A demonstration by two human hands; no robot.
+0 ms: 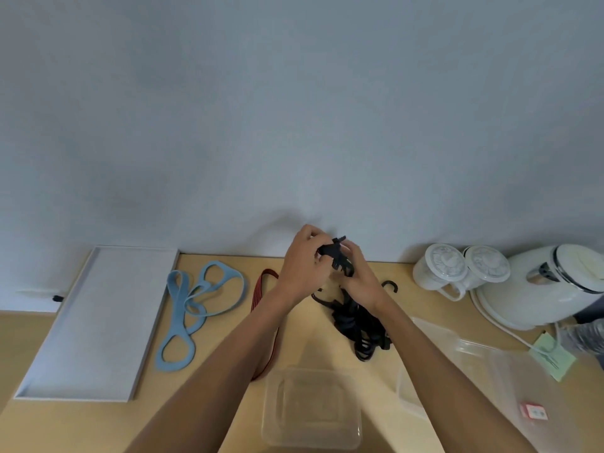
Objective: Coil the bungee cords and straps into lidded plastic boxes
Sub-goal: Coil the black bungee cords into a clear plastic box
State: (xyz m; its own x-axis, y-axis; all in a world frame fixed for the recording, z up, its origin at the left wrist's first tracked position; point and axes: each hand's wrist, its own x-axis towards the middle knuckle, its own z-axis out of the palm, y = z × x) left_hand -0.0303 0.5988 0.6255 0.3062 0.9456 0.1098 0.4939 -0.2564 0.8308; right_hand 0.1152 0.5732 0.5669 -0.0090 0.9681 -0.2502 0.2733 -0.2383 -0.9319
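Plainly gripping, with left hand (pixel 304 269) and right hand (pixel 359 279) both curled round it, the hooked end of the black bungee cord (pixel 359 325), raised above the table (pixel 228 341) near the wall, with the remaining loops hanging down into a tangled heap on the wood below. Biggest risk, by judgement: snagging among those knotted loops on any further pull, dragging the whole heap along or flicking a hook (pixel 390 286) back toward the fingers, being elastic. Lesser risk: springing open again once pressed into the clear plastic box (pixel 310 410) nearest the body, given such springy bulk. Could also catch the red cord (pixel 264 322) lying just beside. As to make, from large to small: pale, smooth wood for the tabletop; flat grey tray (pixel 91 322), matte, rectangular, low-rimmed; glossy white kettle (pixel 555 282), rounded; translucent, soft-cornered box walls; wide, flat, soft-looking blue strap (pixel 196 305) in slack loops; thin, striped red cord; hard, curved black hooks.
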